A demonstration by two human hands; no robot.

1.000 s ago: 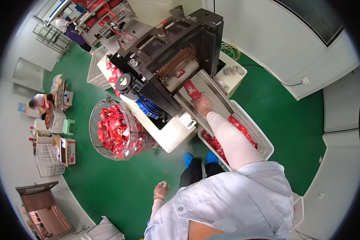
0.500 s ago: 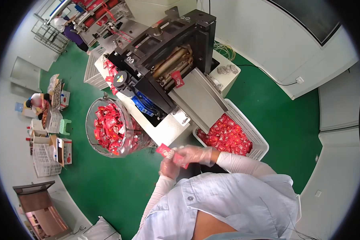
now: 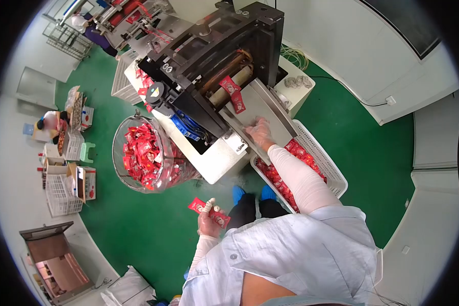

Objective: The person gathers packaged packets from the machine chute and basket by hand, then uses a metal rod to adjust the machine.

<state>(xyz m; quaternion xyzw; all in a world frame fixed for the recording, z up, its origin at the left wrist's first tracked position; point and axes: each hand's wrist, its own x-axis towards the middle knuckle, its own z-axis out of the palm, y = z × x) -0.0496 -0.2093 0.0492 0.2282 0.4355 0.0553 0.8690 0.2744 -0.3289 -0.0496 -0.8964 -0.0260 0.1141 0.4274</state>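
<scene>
Packets in the left hand, chute under the right

Your left hand (image 3: 208, 223) is closed around a red packet strip (image 3: 220, 218), its two ends showing past the fingers, above the green floor (image 3: 158, 229). Your right hand (image 3: 260, 131), fingers loosely spread, hovers at the metal chute (image 3: 276, 113), just short of a second strip (image 3: 233, 94) lying from the machine's roller (image 3: 218, 97) onto the chute. Below, a white basket (image 3: 321, 157) holds loose red packets (image 3: 280, 187).
</scene>
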